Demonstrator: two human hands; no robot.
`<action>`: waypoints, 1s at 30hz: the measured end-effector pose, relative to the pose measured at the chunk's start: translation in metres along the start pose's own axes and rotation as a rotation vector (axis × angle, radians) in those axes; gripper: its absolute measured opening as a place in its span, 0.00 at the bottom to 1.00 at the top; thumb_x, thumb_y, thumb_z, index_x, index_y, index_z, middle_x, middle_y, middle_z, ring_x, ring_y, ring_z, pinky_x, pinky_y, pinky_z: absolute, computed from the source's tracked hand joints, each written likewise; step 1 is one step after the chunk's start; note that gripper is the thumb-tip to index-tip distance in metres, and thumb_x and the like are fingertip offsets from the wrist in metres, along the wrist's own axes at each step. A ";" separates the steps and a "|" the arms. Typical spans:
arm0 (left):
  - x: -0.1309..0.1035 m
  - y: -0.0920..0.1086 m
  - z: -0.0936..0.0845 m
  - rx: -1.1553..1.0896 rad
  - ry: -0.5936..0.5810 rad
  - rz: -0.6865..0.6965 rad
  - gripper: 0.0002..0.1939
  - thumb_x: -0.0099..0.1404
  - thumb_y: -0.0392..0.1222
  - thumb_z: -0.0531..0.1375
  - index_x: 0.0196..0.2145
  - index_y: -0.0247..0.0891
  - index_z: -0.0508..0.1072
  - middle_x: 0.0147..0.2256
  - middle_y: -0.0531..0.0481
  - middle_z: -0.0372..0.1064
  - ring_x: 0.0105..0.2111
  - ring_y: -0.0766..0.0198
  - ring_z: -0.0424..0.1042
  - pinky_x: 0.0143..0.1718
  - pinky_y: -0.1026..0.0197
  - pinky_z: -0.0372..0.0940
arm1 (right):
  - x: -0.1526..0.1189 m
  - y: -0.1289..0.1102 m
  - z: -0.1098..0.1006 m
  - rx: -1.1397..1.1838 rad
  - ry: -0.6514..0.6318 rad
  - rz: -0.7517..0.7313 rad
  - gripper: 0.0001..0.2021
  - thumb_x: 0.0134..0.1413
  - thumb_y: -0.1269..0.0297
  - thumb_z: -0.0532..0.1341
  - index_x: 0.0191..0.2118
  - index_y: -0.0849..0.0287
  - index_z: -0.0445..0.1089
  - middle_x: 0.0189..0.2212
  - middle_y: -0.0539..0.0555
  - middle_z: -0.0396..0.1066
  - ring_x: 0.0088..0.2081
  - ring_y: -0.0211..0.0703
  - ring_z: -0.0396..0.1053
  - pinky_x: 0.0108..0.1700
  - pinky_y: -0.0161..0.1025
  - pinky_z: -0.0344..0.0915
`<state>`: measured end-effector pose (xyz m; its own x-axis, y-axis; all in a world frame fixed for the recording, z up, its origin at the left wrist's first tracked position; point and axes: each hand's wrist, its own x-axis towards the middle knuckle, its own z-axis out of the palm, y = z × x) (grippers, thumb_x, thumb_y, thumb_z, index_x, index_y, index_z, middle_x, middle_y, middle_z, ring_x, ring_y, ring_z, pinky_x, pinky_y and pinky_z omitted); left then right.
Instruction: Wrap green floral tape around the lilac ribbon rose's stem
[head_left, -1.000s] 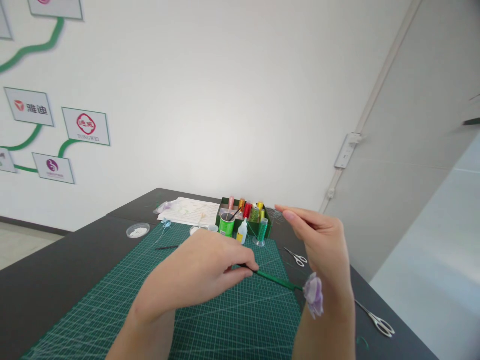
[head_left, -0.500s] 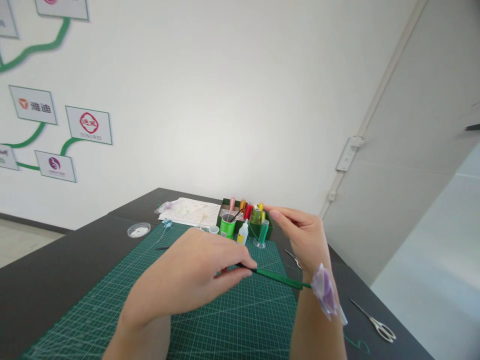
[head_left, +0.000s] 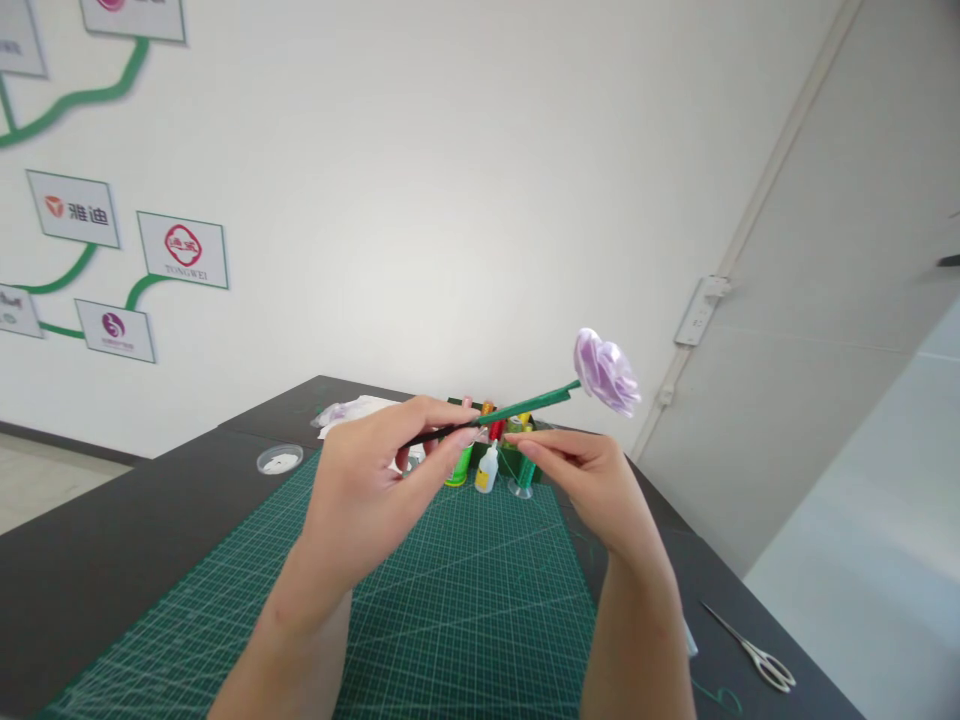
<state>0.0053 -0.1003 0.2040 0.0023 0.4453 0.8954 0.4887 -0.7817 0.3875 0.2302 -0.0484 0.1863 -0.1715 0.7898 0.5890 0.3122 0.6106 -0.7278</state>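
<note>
our left hand (head_left: 367,475) pinches the stem (head_left: 525,406) near its black end, mid-frame; its axis slants up and right to the flower (head_left: 606,372), right of centre, above and nearer our right hand (head_left: 592,480). the right fingertips almost meet, but we can't tell if they hold thread; our left hand partly hides the can (head_left: 459,472).

The left hand (head_left: 367,490) and right hand (head_left: 589,485) are bare, with slender fingers; the left forearm (head_left: 292,635) and right forearm (head_left: 637,640) are also bare, smooth and slim; a small spot marks the left one.
</note>
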 end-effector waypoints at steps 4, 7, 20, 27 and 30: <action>0.001 -0.003 0.004 -0.022 0.027 -0.051 0.05 0.68 0.36 0.65 0.40 0.43 0.83 0.32 0.56 0.81 0.26 0.70 0.73 0.27 0.69 0.67 | -0.003 -0.005 0.000 -0.056 -0.080 0.011 0.10 0.58 0.58 0.67 0.40 0.53 0.85 0.38 0.56 0.83 0.38 0.50 0.80 0.38 0.41 0.76; 0.001 -0.006 0.007 -0.030 0.033 -0.075 0.06 0.68 0.37 0.66 0.40 0.44 0.83 0.33 0.56 0.81 0.28 0.70 0.75 0.28 0.69 0.68 | -0.007 -0.008 -0.003 -0.040 -0.227 -0.007 0.09 0.59 0.58 0.67 0.39 0.52 0.85 0.36 0.55 0.83 0.35 0.46 0.80 0.35 0.37 0.75; 0.001 -0.012 0.011 0.014 0.116 -0.134 0.05 0.69 0.39 0.65 0.40 0.45 0.83 0.34 0.56 0.82 0.29 0.68 0.76 0.27 0.67 0.66 | -0.027 -0.024 -0.026 -0.048 -0.689 -0.288 0.11 0.67 0.58 0.64 0.43 0.55 0.84 0.24 0.51 0.78 0.23 0.34 0.68 0.26 0.31 0.63; 0.005 -0.017 0.005 0.091 -0.069 -0.148 0.06 0.69 0.40 0.64 0.40 0.46 0.83 0.34 0.57 0.82 0.30 0.66 0.76 0.29 0.65 0.64 | -0.036 -0.023 -0.037 0.064 -0.735 -0.458 0.13 0.69 0.56 0.63 0.46 0.55 0.84 0.17 0.49 0.68 0.18 0.34 0.63 0.23 0.32 0.59; 0.006 -0.018 0.005 0.164 -0.231 -0.146 0.07 0.70 0.41 0.63 0.39 0.46 0.82 0.35 0.56 0.82 0.30 0.65 0.76 0.29 0.63 0.62 | -0.042 -0.020 -0.038 0.130 -0.647 -0.508 0.13 0.69 0.52 0.62 0.47 0.49 0.84 0.14 0.48 0.65 0.15 0.34 0.59 0.21 0.34 0.56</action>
<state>0.0004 -0.0812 0.2012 0.1111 0.6496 0.7521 0.6327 -0.6298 0.4505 0.2662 -0.0966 0.1894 -0.7777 0.2701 0.5676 -0.0516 0.8725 -0.4859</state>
